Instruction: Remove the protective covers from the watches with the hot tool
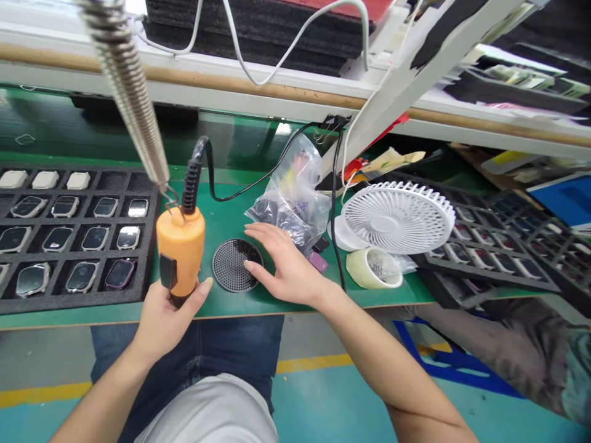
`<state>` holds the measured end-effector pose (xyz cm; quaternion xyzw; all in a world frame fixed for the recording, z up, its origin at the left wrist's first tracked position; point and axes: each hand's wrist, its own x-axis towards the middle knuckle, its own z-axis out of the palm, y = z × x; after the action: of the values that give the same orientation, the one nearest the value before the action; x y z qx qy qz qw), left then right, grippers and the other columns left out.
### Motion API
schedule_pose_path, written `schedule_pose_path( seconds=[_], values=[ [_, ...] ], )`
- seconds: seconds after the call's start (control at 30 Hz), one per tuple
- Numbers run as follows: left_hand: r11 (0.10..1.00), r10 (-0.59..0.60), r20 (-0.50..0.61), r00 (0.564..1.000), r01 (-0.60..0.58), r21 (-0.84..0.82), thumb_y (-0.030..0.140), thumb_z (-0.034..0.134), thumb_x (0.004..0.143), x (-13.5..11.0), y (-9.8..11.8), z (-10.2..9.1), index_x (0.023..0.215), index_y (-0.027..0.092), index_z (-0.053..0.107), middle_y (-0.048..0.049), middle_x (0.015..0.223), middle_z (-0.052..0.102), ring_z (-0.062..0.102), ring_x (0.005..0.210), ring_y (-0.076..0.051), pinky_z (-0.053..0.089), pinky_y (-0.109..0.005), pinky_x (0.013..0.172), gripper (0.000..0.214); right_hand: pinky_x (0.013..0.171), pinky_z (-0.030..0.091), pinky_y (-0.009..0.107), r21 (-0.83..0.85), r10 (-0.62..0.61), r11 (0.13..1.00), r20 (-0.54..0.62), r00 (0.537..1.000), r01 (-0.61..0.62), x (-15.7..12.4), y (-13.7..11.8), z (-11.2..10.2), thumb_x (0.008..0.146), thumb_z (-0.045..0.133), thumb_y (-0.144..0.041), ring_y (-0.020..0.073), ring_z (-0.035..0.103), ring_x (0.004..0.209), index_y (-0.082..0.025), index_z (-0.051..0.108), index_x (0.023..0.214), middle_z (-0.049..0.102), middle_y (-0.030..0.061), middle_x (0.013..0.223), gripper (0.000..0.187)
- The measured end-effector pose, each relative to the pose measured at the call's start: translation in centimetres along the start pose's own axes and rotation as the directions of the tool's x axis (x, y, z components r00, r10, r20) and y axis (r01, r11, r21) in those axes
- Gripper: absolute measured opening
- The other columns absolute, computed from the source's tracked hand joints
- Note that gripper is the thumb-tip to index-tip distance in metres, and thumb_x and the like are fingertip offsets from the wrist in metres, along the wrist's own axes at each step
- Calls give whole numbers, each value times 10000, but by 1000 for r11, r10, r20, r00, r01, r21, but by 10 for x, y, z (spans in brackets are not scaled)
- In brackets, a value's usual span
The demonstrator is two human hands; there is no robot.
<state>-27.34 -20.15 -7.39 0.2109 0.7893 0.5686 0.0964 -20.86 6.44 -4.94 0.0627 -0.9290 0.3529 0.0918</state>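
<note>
My left hand [166, 314] is closed around the lower end of an orange electric screwdriver [182, 246]. The thumb shows on its right side, while the other fingers and the tool's tip are hidden. A coiled metal spring [133, 92] holds the screwdriver from above, and a black cord leaves its top. My right hand [289, 264] reaches over the right edge of a round black dish with a grid pattern [231, 267]. Thumb and index finger are apart, with nothing visible between them. Small dark bits, too small to name, lie in the dish.
At left is a black foam tray [99, 295] of smartwatches. A clear plastic bag [300, 191], purple piece [318, 261], white fan [397, 218] and tape roll [364, 271] stand right of the dish. Further right are more trays [484, 271] and another person's sleeve [508, 351].
</note>
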Motion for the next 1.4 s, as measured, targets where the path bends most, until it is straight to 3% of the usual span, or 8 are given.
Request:
schedule_pose_path(
  seconds=[0.17,0.3,0.5,0.73,0.83,1.03,1.2,1.4],
  values=[
    [995,74,82,994,-79,58,478,671,976,19,8,28,1016,186,665,-24,853,723,675,740,-164,532,-252,654,295,1190,531,511,375,-90,920,-93,992,118,17,-39,16,937,599,-664,269,583,1428,-292,376,1542,547,103,1588,745],
    [965,221,214,951,-246,95,442,629,1003,32,19,42,1244,188,620,-100,1119,739,717,998,-235,576,-342,852,350,918,660,478,595,-19,787,-240,971,162,31,-57,37,971,496,-686,234,731,1031,-305,450,1360,697,82,1205,546],
    [853,336,294,895,-421,307,339,698,980,18,6,24,1282,221,622,-113,1295,682,606,1237,-310,427,-518,1073,333,477,503,302,710,198,659,-485,852,251,27,-56,32,1005,464,-594,115,501,566,-360,462,1207,492,-24,889,310],
    [718,447,276,851,-526,456,180,618,1018,-2,-21,45,975,205,706,-50,999,735,627,1143,-264,380,-517,1043,101,523,537,276,711,225,637,-542,809,299,21,-53,27,853,798,-396,123,593,687,-378,612,1152,572,-29,915,352],
    [705,459,228,859,-508,494,226,635,1021,-2,-18,50,1006,216,710,-49,1036,727,628,1121,-258,399,-509,1031,77,460,536,264,717,258,616,-575,776,327,20,-50,32,831,799,-561,133,598,669,-443,591,1256,584,-47,895,487],
    [654,310,5,951,-217,724,255,671,990,1,-17,25,1232,145,668,-210,1430,586,535,1325,-397,430,-589,1068,266,434,491,266,758,345,600,-532,773,255,15,-48,41,851,681,-717,121,518,566,-407,557,1331,552,-54,810,584],
    [673,289,112,951,-285,682,224,642,1003,-6,-25,13,1189,141,657,-152,1303,672,603,1205,-341,466,-546,1042,204,530,587,374,761,343,611,-502,794,217,9,-50,47,851,654,-739,163,613,624,-364,610,1180,583,-52,815,501],
    [756,351,258,900,-435,489,249,618,1040,-27,-22,20,1139,162,679,-73,1343,719,623,1170,-289,424,-509,1033,145,542,517,347,761,357,626,-476,804,173,3,-55,48,915,493,-767,152,575,614,-323,622,1161,589,-35,791,524]
  ],
)
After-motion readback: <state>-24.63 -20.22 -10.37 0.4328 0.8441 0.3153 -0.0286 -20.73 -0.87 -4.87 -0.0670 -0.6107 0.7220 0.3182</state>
